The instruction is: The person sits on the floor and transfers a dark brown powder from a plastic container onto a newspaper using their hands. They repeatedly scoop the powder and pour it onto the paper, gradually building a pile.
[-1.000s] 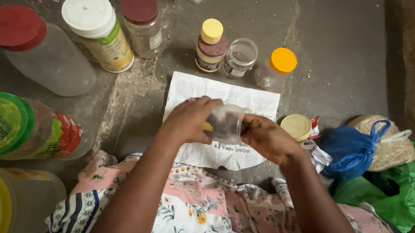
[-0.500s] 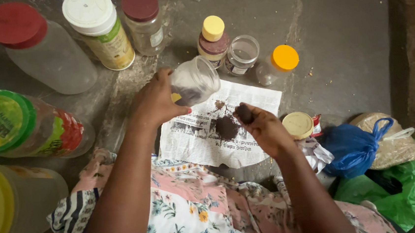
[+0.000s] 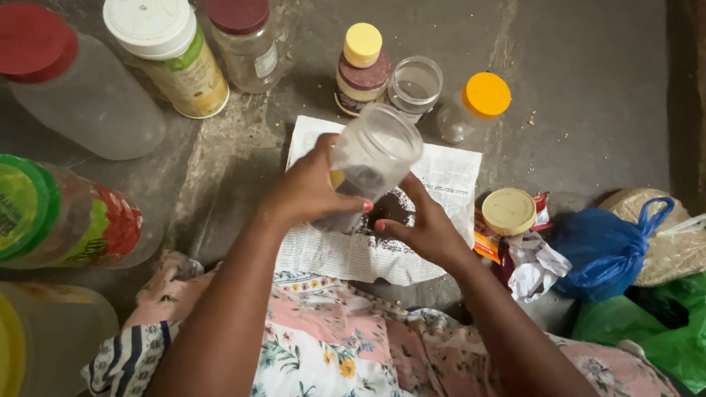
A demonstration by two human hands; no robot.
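We grip one clear jar (image 3: 373,156) in our left hand (image 3: 312,192), fingers wrapped round it, above the newspaper's (image 3: 452,174) middle; our right hand (image 3: 419,225), fingers apart, touches one dark pile (image 3: 387,207) beneath.

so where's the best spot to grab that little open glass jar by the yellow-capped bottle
Probably the open jar by its round side wall, fingers coming down from above. It stands upright with no lid. The bottle crowds its left side and the left hand's plastic jar hangs just in front, so the far and right sides look freer.
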